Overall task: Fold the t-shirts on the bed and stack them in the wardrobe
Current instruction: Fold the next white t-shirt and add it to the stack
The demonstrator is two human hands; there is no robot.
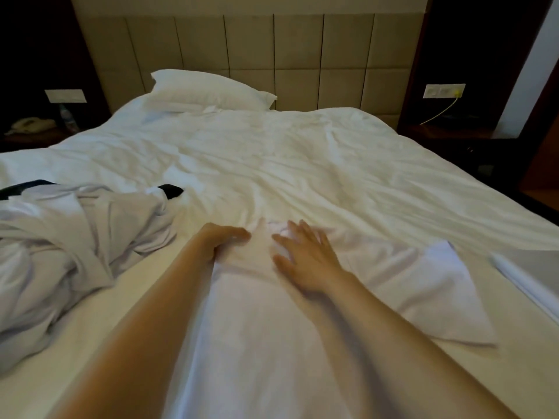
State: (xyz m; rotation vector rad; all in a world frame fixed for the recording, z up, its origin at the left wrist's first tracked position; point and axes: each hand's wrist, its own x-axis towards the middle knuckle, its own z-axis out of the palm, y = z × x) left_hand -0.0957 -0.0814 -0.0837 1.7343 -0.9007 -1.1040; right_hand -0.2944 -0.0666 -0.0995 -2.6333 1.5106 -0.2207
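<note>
A white t-shirt [257, 328] lies spread flat on the bed in front of me, its collar end away from me and one sleeve [444, 291] stretched to the right. My left hand [220, 237] rests on the shirt's upper left edge, fingers bent down onto the cloth. My right hand [305, 258] lies flat on the shirt near the collar with fingers spread. A heap of crumpled white t-shirts [69, 237] sits at the left, with dark cloth [172, 190] showing behind it. The wardrobe is out of view.
A rumpled white duvet [302, 158] covers the far half of the bed, with a pillow [208, 89] against the padded headboard [302, 55]. Dark nightstands flank the bed; a phone [28, 125] and a bottle stand on the left one. A folded white item [526, 276] lies at the right edge.
</note>
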